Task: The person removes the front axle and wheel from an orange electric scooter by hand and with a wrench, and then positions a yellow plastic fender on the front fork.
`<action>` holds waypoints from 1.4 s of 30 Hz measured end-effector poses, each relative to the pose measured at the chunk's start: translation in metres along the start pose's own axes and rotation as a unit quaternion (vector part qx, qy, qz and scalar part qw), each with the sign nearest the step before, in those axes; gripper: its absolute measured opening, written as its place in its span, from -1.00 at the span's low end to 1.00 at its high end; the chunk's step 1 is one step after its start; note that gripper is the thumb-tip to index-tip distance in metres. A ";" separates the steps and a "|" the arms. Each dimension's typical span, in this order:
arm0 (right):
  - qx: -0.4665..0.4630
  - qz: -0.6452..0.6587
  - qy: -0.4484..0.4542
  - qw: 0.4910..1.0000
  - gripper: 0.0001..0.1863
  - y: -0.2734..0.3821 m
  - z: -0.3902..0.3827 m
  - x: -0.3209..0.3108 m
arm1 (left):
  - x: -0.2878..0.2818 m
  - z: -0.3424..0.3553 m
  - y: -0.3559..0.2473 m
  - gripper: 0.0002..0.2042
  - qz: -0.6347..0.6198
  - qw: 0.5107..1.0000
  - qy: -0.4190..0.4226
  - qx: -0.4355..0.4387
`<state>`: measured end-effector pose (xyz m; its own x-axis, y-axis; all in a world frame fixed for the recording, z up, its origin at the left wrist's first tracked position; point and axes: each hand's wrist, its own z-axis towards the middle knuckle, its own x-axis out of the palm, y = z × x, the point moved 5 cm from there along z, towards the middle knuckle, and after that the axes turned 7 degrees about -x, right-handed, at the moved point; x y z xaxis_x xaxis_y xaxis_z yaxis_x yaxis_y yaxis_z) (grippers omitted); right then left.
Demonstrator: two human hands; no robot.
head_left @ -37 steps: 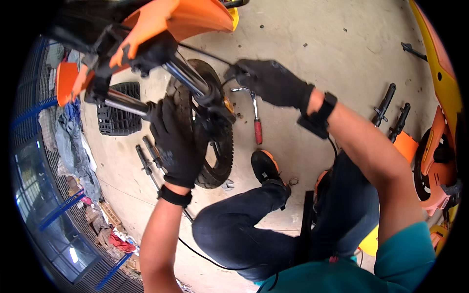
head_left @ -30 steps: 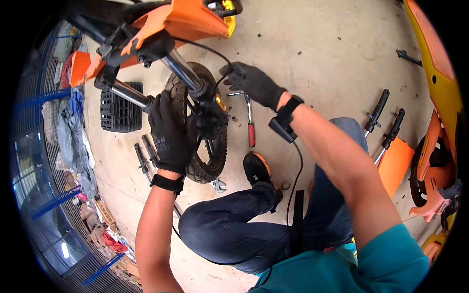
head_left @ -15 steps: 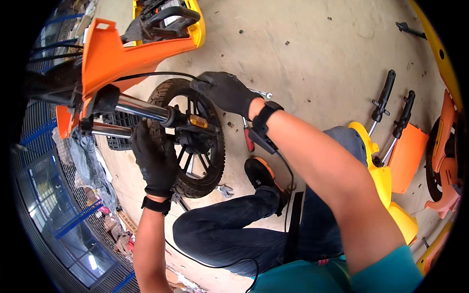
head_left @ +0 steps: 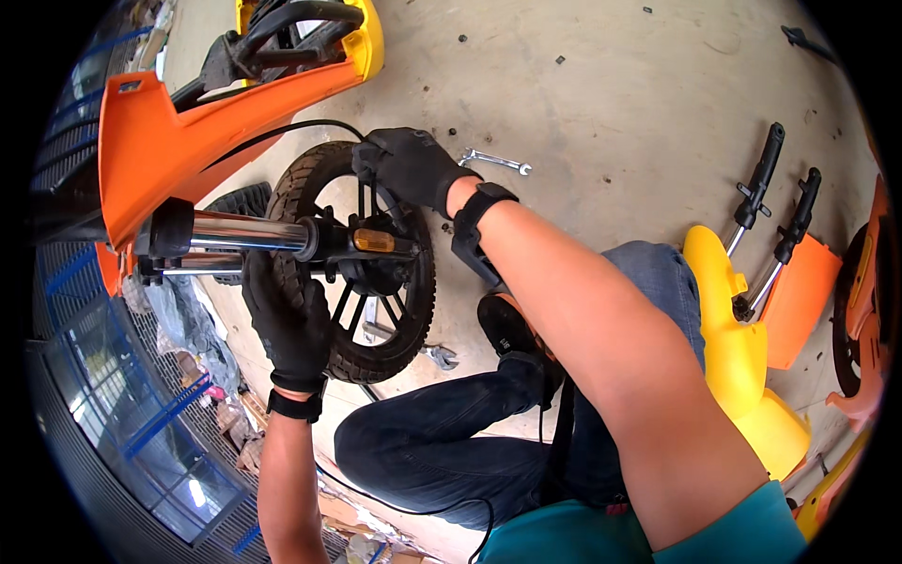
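A spoked front wheel with a knobby black tyre (head_left: pixel 310 174) stands in a chrome-tubed fork (head_left: pixel 249 233) with an amber reflector (head_left: pixel 374 242). My left hand (head_left: pixel 289 324), in a black glove, is wrapped against the tyre's near left side, below the fork. Beyond the wheel's upper edge, my gloved right hand (head_left: pixel 411 167) is closed around a black cable (head_left: pixel 324 123). That cable curves out from beneath an orange body panel (head_left: pixel 207 141). A short length seems to hang below my right hand toward the hub; my fingertips are partly hidden.
A spanner (head_left: pixel 498 162) lies on the floor past my right hand, and another metal tool (head_left: pixel 439 357) beside the wheel. Two loose fork legs (head_left: pixel 757 188), an orange panel (head_left: pixel 799 301) and yellow panels (head_left: pixel 723 329) are at the right. Wire shelving stands left.
The view has shifted, and the fork and orange panel appear farther left. Both hands keep their places at the tyre and cable. The red-handled tool is now hidden behind my right arm.
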<state>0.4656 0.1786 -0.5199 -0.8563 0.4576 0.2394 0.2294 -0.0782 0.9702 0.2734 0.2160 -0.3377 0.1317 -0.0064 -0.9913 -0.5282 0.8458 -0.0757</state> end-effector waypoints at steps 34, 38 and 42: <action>-0.006 -0.159 0.258 0.953 -0.43 0.059 -0.034 -0.020 | -0.002 0.005 0.003 -0.35 0.054 0.998 -0.025 0.020; -0.011 -0.092 0.195 0.976 -0.45 0.036 -0.024 -0.024 | -0.003 0.008 -0.001 -0.34 0.048 0.998 -0.024 0.022; -0.005 -0.050 0.108 0.993 -0.34 0.023 -0.019 -0.022 | -0.003 0.007 -0.001 -0.33 0.061 0.998 -0.025 0.019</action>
<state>0.4812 0.1499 -0.5021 -0.9540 0.2635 0.1429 0.1338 -0.0519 0.9896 0.2795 0.2192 -0.3338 0.1109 0.1233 -0.9861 -0.5100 0.8587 0.0500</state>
